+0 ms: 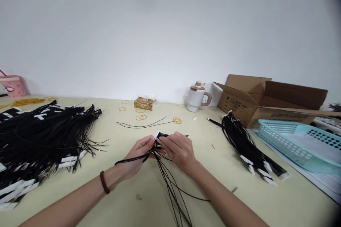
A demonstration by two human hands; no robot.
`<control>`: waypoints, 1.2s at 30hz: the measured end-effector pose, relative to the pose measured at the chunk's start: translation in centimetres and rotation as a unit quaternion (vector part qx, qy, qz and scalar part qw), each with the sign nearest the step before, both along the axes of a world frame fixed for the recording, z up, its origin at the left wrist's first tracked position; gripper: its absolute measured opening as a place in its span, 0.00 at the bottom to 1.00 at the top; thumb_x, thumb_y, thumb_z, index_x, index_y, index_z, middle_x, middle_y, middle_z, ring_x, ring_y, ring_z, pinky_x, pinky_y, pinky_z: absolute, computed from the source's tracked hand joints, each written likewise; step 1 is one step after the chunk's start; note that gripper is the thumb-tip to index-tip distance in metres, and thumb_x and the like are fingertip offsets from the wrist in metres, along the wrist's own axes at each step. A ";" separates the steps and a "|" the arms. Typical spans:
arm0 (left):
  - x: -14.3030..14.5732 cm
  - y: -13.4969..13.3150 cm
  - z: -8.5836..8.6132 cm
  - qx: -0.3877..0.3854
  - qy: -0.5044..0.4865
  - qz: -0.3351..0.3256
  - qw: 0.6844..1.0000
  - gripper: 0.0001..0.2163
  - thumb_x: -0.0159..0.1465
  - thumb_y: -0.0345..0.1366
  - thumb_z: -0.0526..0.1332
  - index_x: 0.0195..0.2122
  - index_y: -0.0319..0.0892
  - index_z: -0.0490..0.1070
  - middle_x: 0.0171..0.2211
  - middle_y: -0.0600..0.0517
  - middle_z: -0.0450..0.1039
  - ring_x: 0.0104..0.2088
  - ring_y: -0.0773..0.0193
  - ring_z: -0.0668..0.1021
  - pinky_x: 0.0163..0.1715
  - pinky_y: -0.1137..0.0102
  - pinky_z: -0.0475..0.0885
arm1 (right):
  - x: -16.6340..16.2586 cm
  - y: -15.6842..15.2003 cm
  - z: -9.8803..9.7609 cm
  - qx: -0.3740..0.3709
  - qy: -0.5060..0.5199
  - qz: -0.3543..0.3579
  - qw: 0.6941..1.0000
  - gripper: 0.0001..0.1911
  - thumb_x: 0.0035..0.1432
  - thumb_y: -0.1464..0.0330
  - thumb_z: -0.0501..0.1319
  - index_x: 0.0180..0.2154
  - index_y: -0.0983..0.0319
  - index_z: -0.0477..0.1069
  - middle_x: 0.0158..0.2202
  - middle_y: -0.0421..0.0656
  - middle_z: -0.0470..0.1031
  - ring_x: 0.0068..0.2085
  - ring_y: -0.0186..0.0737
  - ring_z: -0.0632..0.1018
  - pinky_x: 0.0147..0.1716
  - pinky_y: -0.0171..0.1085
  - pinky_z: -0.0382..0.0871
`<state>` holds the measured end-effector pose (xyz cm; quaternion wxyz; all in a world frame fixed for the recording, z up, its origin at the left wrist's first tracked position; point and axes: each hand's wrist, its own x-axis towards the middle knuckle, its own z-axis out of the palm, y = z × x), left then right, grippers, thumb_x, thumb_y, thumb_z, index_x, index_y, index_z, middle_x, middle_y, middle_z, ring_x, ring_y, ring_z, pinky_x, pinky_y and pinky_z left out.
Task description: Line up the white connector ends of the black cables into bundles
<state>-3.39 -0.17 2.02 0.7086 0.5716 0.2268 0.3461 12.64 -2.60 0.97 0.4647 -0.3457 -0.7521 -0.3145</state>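
Near the middle of the table, both hands are closed on one black wire harness (170,184). My left hand (140,152) pinches it just below a white connector (156,135), and some black wires loop out over the wrist. From the other side, my right hand (179,149) grips wires close to that connector, its fingertips bent inward and partly hiding what they hold. Loose wire ends hang down toward the front edge and pass under the right forearm. A brown band circles the left wrist.
A large pile of black harnesses (48,131) covers the left side. At right lie a smaller harness bundle (245,145), a turquoise basket (293,149) and an open cardboard box (239,106). Behind are a tumbler (195,97), a small yellow box (145,103) and rubber bands (141,117).
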 end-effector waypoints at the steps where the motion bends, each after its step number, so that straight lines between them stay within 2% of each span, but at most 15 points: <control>1: 0.0 0.1 0.0 -0.006 -0.004 0.001 1.000 0.12 0.59 0.44 0.55 0.33 0.40 0.70 0.33 0.48 0.72 0.35 0.61 0.73 0.35 0.67 0.68 | 0.1 0.0 0.0 0.001 -0.005 -0.002 1.000 0.05 0.57 0.71 0.56 0.34 0.62 0.70 0.23 0.39 0.68 0.25 0.32 0.67 0.25 0.33 0.58; 9: -0.1 0.2 -0.2 -0.029 -0.021 0.002 0.999 0.09 0.60 0.41 0.55 0.31 0.41 0.68 0.31 0.52 0.71 0.35 0.61 0.73 0.36 0.67 0.68 | 0.2 0.0 0.1 -0.015 -0.009 0.018 1.000 0.05 0.57 0.74 0.56 0.34 0.62 0.70 0.26 0.40 0.70 0.27 0.32 0.68 0.26 0.32 0.61; 18: -0.1 0.2 -0.1 -0.046 -0.023 -0.001 0.999 0.09 0.58 0.42 0.56 0.31 0.41 0.69 0.34 0.50 0.72 0.35 0.59 0.74 0.36 0.67 0.68 | 0.0 -0.2 0.4 -0.031 0.014 0.008 0.999 0.07 0.58 0.74 0.53 0.32 0.62 0.68 0.26 0.40 0.69 0.28 0.31 0.68 0.26 0.31 0.61; 25: -0.1 0.3 -0.3 -0.063 -0.031 -0.016 0.997 0.10 0.58 0.41 0.57 0.35 0.40 0.70 0.41 0.46 0.72 0.34 0.61 0.76 0.33 0.68 0.68 | 0.0 0.2 0.3 -0.104 0.074 0.045 0.991 0.08 0.60 0.73 0.51 0.32 0.62 0.68 0.26 0.41 0.68 0.29 0.32 0.68 0.27 0.31 0.62; 31: -0.4 1.0 -0.7 -0.121 -0.024 0.024 0.992 0.11 0.57 0.40 0.59 0.36 0.39 0.69 0.39 0.45 0.75 0.33 0.59 0.77 0.34 0.67 0.68 | 1.1 0.9 0.2 -0.140 0.105 0.038 0.984 0.07 0.60 0.70 0.53 0.33 0.61 0.69 0.28 0.41 0.69 0.31 0.33 0.69 0.30 0.32 0.65; 36: -0.7 1.7 -0.9 -0.155 -0.026 0.060 0.986 0.09 0.57 0.39 0.58 0.36 0.41 0.66 0.41 0.46 0.75 0.35 0.60 0.78 0.36 0.67 0.68 | 2.7 1.6 0.5 -0.123 0.125 0.029 0.984 0.05 0.59 0.69 0.55 0.35 0.61 0.70 0.29 0.42 0.69 0.31 0.33 0.71 0.31 0.32 0.66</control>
